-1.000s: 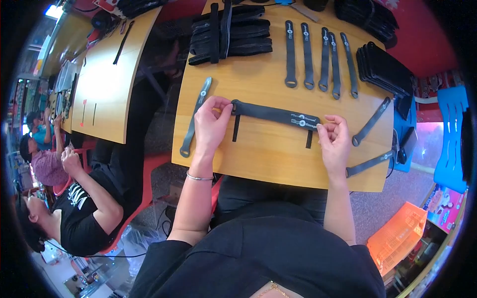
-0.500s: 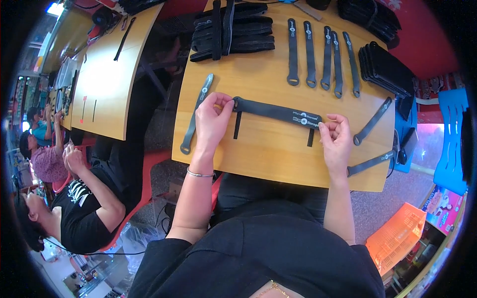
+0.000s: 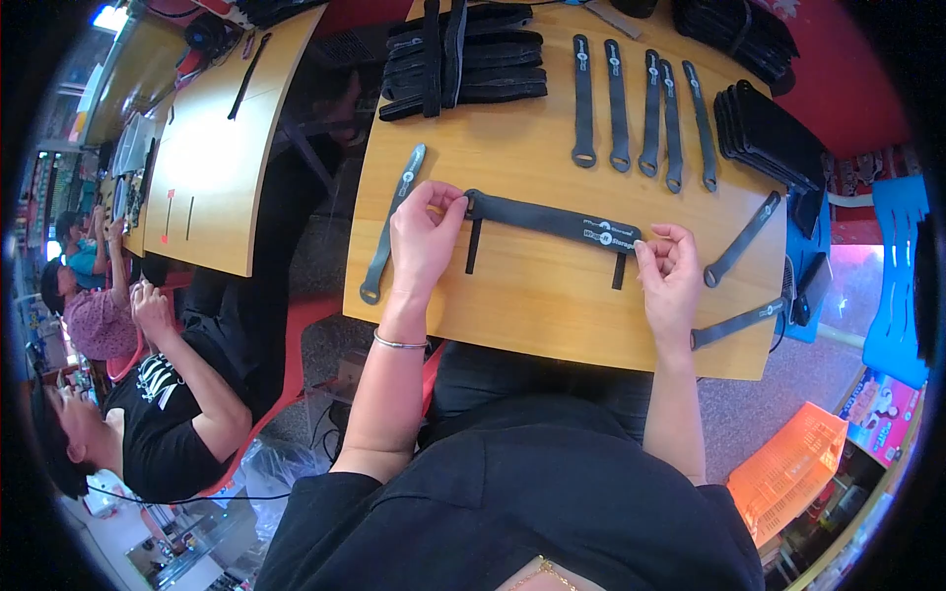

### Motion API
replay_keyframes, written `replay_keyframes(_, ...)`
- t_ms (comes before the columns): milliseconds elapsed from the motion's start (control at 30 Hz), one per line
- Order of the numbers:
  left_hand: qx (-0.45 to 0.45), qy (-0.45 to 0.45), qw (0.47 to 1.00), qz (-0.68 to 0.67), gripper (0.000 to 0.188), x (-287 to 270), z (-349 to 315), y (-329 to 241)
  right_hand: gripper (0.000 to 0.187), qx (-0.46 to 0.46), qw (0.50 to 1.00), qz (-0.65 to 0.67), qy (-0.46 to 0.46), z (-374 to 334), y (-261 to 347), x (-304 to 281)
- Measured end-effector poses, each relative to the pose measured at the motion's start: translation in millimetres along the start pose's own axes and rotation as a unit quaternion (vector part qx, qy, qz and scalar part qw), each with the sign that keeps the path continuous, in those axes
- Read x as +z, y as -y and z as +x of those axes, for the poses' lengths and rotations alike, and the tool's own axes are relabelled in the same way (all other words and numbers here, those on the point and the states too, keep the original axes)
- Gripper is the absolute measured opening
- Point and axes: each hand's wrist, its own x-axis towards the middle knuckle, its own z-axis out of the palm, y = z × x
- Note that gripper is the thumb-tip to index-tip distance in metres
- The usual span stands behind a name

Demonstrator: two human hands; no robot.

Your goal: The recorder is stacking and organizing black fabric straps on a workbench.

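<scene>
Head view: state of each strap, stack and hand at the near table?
Middle strap: extended, nearly straight
Left hand: pinching its ring end
Right hand: at its other end, grip unclear
Left strap: flat, slanting
Five far straps: flat, roughly parallel
Two right straps: flat, slanting
Black bundle: layered, two strips across
Black stack: overlapping
Far black pile: layered

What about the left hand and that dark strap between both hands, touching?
Touching: the head view shows the left hand pinching the dark strap at its looped end.
</scene>
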Motion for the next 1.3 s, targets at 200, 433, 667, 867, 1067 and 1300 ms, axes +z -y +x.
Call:
replay_keyframes(200, -0.002, 0.000, 1.000, -0.004, 0.008, -0.2, -0.6, -2.2, 0.023, 0.005, 1.000, 0.000, -0.001, -1.0, 1.8, 0.1)
replay_keyframes(433, 0.002, -0.008, 1.000, 0.002, 0.008, 1.8, -0.8, 0.2, 0.023, -0.012, 1.000, -0.015, -0.004, -0.1, -3.0, 0.8)
replay_keyframes(667, 0.035, -0.016, 0.999, -0.006, 0.007, 2.9, 1.1, 6.9, 0.022, -0.015, 0.999, -0.031, -0.011, 0.4, -1.8, 1.2)
replay_keyframes(867, 0.030, -0.011, 0.999, -0.006, 0.007, 2.6, 0.2, 4.5, 0.024, -0.008, 0.997, -0.068, -0.018, 1.4, -1.7, 1.9)
replay_keyframes(1067, 0.007, 0.002, 1.000, -0.009, 0.006, 1.6, -0.6, -1.5, 0.026, 0.023, 0.996, -0.080, -0.017, 3.8, -4.4, 1.2)
replay_keyframes(1300, 0.007, 0.007, 1.000, -0.029, 0.004, 2.8, -0.1, -1.9, 0.026, 0.020, 0.994, -0.106, -0.026, 5.6, -2.2, 3.0)
